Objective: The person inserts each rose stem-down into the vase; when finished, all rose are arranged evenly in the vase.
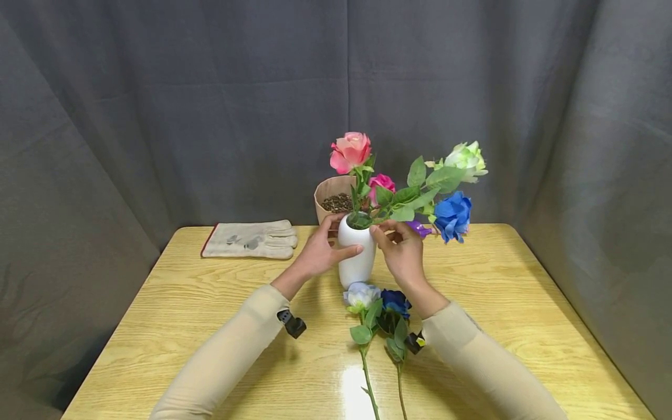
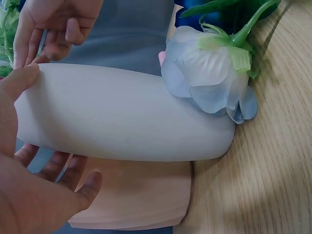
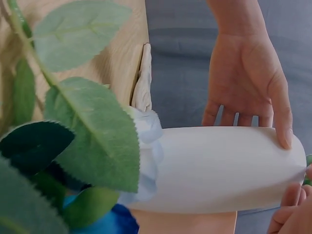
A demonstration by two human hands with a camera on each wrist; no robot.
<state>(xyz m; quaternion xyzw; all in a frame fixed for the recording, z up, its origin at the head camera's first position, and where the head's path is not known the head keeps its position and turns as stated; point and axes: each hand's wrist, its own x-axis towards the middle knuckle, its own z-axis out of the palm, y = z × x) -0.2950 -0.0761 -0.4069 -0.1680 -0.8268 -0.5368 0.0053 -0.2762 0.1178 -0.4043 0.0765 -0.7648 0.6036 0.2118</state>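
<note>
A white vase stands upright on the table, holding artificial roses: a pink rose, a magenta rose, a pale green-white rose and a blue rose. My left hand grips the vase from the left, thumb across its front and fingers toward the back. At the right side of the rim, my right hand pinches the vase's edge with thumb and bent fingers, below the leaves. In the left wrist view the right fingertips meet the rim close to the left thumb.
In front of the vase lie a pale blue rose and a dark blue rose, stems toward me. Behind it stands a brown paper container with dark grains. Work gloves lie at the back left; a purple object sits behind my right hand.
</note>
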